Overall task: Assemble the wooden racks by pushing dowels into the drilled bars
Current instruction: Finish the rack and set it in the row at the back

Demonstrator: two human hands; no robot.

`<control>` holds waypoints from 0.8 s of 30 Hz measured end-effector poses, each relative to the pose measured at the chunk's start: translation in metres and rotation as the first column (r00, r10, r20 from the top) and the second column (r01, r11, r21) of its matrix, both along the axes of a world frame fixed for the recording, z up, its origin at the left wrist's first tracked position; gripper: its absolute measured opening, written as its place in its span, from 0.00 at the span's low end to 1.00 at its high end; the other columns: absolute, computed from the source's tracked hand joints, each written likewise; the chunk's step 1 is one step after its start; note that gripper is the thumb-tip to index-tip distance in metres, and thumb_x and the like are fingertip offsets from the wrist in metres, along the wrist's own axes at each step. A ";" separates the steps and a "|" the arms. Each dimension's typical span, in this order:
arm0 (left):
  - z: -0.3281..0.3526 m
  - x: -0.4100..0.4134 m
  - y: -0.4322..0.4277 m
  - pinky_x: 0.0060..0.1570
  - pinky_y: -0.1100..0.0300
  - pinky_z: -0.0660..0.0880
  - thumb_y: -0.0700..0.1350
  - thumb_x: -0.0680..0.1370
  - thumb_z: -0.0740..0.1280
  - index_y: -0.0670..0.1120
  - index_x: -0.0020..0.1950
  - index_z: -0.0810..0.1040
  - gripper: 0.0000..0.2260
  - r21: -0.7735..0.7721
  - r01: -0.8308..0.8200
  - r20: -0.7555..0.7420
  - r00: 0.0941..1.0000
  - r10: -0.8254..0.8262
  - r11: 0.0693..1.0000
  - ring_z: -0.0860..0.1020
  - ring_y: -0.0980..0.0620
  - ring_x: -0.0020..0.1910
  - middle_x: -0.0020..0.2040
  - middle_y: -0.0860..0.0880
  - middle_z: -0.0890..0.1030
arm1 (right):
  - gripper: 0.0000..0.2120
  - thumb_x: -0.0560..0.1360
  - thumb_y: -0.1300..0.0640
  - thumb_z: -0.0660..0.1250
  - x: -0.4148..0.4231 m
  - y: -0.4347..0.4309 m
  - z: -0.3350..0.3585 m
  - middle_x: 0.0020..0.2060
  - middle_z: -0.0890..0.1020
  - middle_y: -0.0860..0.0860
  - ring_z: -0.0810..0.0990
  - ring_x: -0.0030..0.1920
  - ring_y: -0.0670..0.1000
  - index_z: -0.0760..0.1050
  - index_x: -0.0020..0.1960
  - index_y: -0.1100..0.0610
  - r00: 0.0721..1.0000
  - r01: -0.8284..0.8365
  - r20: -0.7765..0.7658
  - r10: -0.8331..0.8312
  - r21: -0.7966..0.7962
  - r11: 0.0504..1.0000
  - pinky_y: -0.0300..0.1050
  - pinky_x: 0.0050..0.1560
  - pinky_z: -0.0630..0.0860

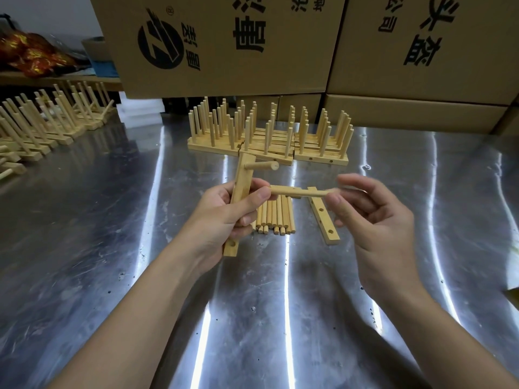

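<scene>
My left hand (224, 217) grips a drilled wooden bar (241, 189) held nearly upright above the steel table. One dowel (261, 165) sticks out of the bar's upper hole, pointing right. My right hand (370, 211) pinches a second dowel (297, 191) at its right end; the dowel lies level, its left tip beside my left thumb near the bar's middle. A bundle of loose dowels (276, 217) lies on the table behind my left hand. Another drilled bar (323, 217) lies flat under my right fingers.
Finished racks (269, 136) stand in a cluster at the back centre. More racks (47, 122) line the left side. Large cardboard boxes (224, 43) wall off the back. The reflective steel table (252, 304) stretches toward me.
</scene>
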State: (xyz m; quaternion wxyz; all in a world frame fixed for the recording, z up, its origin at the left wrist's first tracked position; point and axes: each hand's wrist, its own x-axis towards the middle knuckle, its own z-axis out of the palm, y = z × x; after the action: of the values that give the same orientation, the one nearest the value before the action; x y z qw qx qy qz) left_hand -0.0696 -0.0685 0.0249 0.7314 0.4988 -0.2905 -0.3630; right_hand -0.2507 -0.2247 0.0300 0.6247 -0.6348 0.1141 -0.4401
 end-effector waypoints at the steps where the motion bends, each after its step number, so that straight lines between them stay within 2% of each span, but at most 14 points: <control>1: -0.001 -0.002 -0.002 0.23 0.69 0.64 0.44 0.76 0.77 0.45 0.53 0.85 0.08 0.000 0.006 -0.021 1.000 -0.006 1.000 0.68 0.60 0.28 0.51 0.44 0.86 | 0.15 0.73 0.50 0.80 0.001 0.001 -0.001 0.49 0.88 0.53 0.87 0.50 0.49 0.86 0.59 0.49 0.999 -0.037 -0.006 0.037 0.020 0.999 0.38 0.46 0.81; 5: -0.004 -0.015 -0.010 0.22 0.70 0.63 0.46 0.74 0.79 0.45 0.54 0.83 0.12 0.016 0.072 -0.087 0.994 -0.070 0.997 0.67 0.60 0.27 0.49 0.46 0.86 | 0.11 0.75 0.56 0.76 0.006 0.009 -0.004 0.50 0.89 0.53 0.84 0.46 0.47 0.88 0.57 0.52 0.987 -0.152 -0.043 0.153 0.043 0.988 0.37 0.41 0.78; 10: -0.005 -0.024 -0.012 0.23 0.70 0.62 0.45 0.78 0.76 0.44 0.55 0.81 0.10 0.070 0.147 -0.097 0.985 -0.140 0.987 0.67 0.60 0.29 0.50 0.46 0.86 | 0.09 0.77 0.53 0.74 0.006 0.011 -0.004 0.44 0.87 0.52 0.82 0.43 0.48 0.88 0.55 0.51 0.993 -0.093 -0.065 0.098 0.069 0.993 0.39 0.38 0.77; 13: -0.004 -0.025 -0.012 0.23 0.70 0.61 0.46 0.76 0.76 0.43 0.58 0.83 0.12 0.099 0.148 -0.092 0.986 -0.139 0.984 0.66 0.59 0.29 0.51 0.45 0.86 | 0.08 0.78 0.55 0.73 0.005 0.011 -0.005 0.43 0.87 0.54 0.83 0.44 0.49 0.87 0.55 0.52 0.992 -0.098 -0.077 0.103 0.061 0.993 0.39 0.38 0.77; 18: -0.005 -0.023 -0.012 0.22 0.69 0.61 0.48 0.73 0.80 0.44 0.54 0.84 0.14 0.121 0.128 -0.086 0.989 -0.118 0.984 0.67 0.59 0.28 0.50 0.44 0.86 | 0.07 0.77 0.54 0.73 0.006 0.012 -0.004 0.42 0.87 0.53 0.82 0.42 0.48 0.88 0.53 0.52 0.994 -0.084 -0.065 0.089 0.072 0.994 0.38 0.37 0.76; 20: -0.005 -0.022 -0.012 0.22 0.69 0.62 0.49 0.73 0.80 0.43 0.55 0.83 0.16 0.135 0.113 -0.082 0.991 -0.102 0.984 0.67 0.59 0.28 0.49 0.44 0.86 | 0.07 0.77 0.54 0.74 0.006 0.011 -0.004 0.42 0.87 0.53 0.82 0.42 0.48 0.88 0.53 0.52 0.995 -0.070 -0.067 0.075 0.066 0.995 0.38 0.37 0.76; 24: -0.004 -0.023 -0.013 0.22 0.69 0.61 0.49 0.73 0.79 0.43 0.53 0.83 0.14 0.161 0.105 -0.094 0.991 -0.091 0.981 0.67 0.59 0.28 0.46 0.45 0.85 | 0.05 0.79 0.53 0.73 0.004 0.010 -0.005 0.46 0.87 0.51 0.84 0.46 0.49 0.86 0.52 0.51 0.996 -0.055 -0.075 0.057 0.025 0.998 0.38 0.38 0.77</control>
State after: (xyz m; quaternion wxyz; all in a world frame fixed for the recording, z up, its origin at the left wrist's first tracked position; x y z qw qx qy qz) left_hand -0.0926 -0.0812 0.0204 0.6806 0.5268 -0.2519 -0.4426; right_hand -0.2465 -0.2143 0.0249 0.6392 -0.6469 0.1247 -0.3967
